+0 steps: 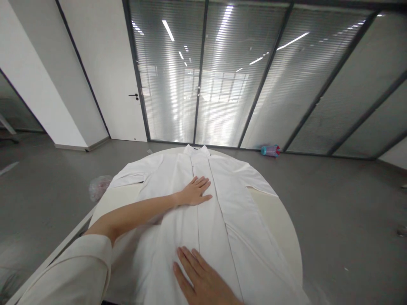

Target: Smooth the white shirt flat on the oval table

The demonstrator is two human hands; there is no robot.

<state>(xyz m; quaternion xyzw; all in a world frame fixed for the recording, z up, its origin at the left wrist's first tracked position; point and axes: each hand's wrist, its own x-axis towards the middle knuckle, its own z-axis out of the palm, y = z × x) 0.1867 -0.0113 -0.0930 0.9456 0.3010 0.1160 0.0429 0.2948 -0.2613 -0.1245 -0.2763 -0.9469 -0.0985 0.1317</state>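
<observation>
A long white coat-like garment (248,245) is spread over a round pale table (289,224), its collar at the far edge and its short-looking sleeves out to either side. On its upper front, beside the centre seam, my left hand (194,191) lies flat with the fingers apart. Closer to me, my right hand (203,277) rests palm down on the lower front, fingers stretched out. Neither hand grasps the cloth. The garment's bottom end runs out of view at the near side.
A clear plastic bag (99,187) sits on the floor left of the table. By the glass partition (222,84) lies a blue and pink striped basket-like object (270,151). A white door (104,72) and a pillar (51,76) stand at the left.
</observation>
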